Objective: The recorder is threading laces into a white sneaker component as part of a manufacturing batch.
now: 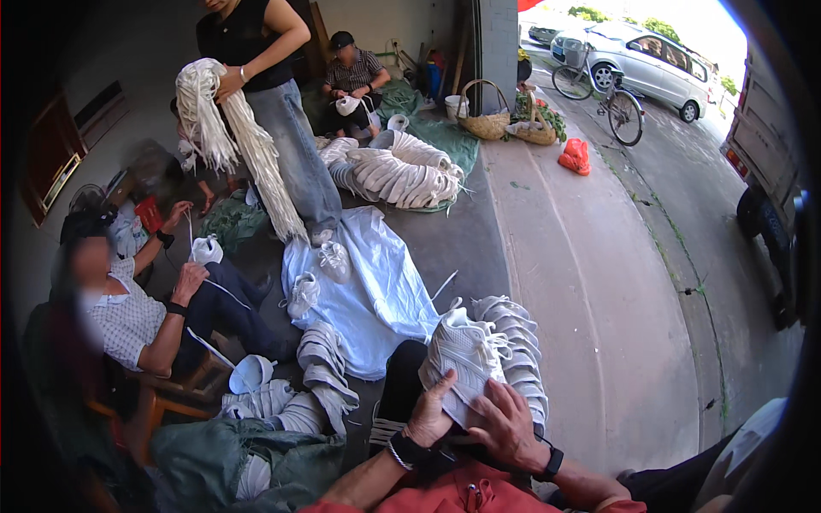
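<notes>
A white sneaker upper [464, 357] with laces threaded at its front is held up before me. My left hand [432, 415] is closed on its lower left edge, the thumb lying over the side. Gripping its lower right part is my right hand [506, 425], with the fingers bent against the material; some fingertips are hidden. Just beyond, to the right, a row of nested white shoe uppers [520, 346] leans close to the held one. More stacked uppers [327, 368] lie to my left, partly beside a green cloth sack [248, 457].
A pale blue plastic sheet [368, 282] lies ahead, with two loose uppers on it. One seated person [128, 299] works at left; a standing person [274, 85] holds a bundle of white laces [205, 111]. Beyond are an upper pile [398, 175], baskets [487, 120] and a bicycle [623, 115].
</notes>
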Demonstrator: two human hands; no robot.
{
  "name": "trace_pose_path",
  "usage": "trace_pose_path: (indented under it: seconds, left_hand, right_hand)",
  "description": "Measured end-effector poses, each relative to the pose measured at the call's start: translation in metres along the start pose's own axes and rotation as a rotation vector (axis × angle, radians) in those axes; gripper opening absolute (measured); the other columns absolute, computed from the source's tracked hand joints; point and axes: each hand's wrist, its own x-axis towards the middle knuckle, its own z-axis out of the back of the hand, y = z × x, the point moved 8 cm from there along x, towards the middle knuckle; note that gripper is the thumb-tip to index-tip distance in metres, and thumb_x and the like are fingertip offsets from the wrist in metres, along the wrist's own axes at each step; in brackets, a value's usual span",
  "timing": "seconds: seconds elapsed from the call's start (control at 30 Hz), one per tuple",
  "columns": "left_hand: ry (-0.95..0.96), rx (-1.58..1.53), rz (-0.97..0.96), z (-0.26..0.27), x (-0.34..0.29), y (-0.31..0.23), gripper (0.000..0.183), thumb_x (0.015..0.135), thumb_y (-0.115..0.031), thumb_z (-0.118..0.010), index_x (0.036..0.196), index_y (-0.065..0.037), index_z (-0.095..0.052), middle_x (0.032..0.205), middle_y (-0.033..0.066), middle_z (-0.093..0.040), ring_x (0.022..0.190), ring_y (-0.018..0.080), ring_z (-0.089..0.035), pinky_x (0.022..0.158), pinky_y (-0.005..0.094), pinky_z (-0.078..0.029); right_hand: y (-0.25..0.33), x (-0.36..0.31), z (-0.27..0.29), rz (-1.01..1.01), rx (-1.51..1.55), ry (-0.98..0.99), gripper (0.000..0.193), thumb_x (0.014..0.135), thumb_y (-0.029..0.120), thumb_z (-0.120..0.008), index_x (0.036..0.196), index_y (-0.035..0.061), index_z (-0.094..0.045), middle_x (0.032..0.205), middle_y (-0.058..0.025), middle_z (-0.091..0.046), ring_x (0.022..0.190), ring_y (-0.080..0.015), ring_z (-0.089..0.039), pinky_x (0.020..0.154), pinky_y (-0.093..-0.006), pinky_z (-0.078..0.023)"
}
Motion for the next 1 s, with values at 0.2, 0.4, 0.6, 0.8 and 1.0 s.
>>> trace_pose_path:
  seconds: [0.2,0.4,0.6,0.8,1.0]
  left_hand:
    - [0.175,0.060,0.184,0.018,0.001,-0.011,0.058,0.080,-0.018,-0.063,0.131,-0.006,-0.038,0.126,0.0098,-0.049,0.116,0.0268,-0.046,0.101,0.0436,-0.033]
    - [0.355,0.158,0.389,0.015,0.038,0.021,0.060,0.075,-0.019,-0.066,0.128,-0.005,-0.042,0.124,0.0105,-0.052,0.113,0.0262,-0.049,0.099,0.0413,-0.036]
    - [0.267,0.163,0.461,0.008,0.071,0.032,0.054,0.080,-0.027,-0.066,0.124,-0.003,-0.046,0.115,0.0109,-0.058,0.104,0.0250,-0.056,0.094,0.0399,-0.041]
    - [0.061,0.641,0.291,0.039,0.094,0.012,0.057,0.078,-0.047,-0.065,0.114,-0.004,-0.053,0.100,0.0088,-0.062,0.096,0.0193,-0.058,0.085,0.0344,-0.045]
    - [0.018,0.570,0.422,0.044,0.011,0.023,0.075,0.081,-0.052,-0.056,0.136,-0.009,-0.028,0.130,0.0066,-0.041,0.118,0.0223,-0.043,0.093,0.0410,-0.041]
  right_hand:
    - [-0.110,0.029,0.068,-0.398,0.547,-0.358,0.042,0.084,0.028,-0.060,0.114,-0.0001,-0.052,0.117,-0.0156,-0.052,0.108,-0.0275,-0.050,0.088,-0.0369,-0.041]
    - [-0.134,0.035,0.017,-0.518,1.118,0.149,0.050,0.088,0.034,-0.054,0.124,0.0010,-0.047,0.121,-0.0109,-0.048,0.110,-0.0186,-0.045,0.094,-0.0319,-0.037]
    - [-0.172,0.005,-0.019,-0.764,1.350,0.126,0.038,0.088,0.019,-0.050,0.122,0.0013,-0.049,0.111,-0.0059,-0.055,0.100,-0.0120,-0.052,0.085,-0.0265,-0.044]
    - [-0.203,-0.011,-0.051,-0.971,1.383,0.088,0.031,0.089,0.017,-0.051,0.116,0.0016,-0.052,0.101,-0.0026,-0.059,0.085,-0.0093,-0.057,0.072,-0.0232,-0.049]
    - [-0.212,-0.020,-0.071,-0.987,1.506,0.184,0.033,0.090,0.021,-0.053,0.116,0.0010,-0.052,0.102,-0.0019,-0.059,0.086,-0.0093,-0.057,0.074,-0.0236,-0.049]
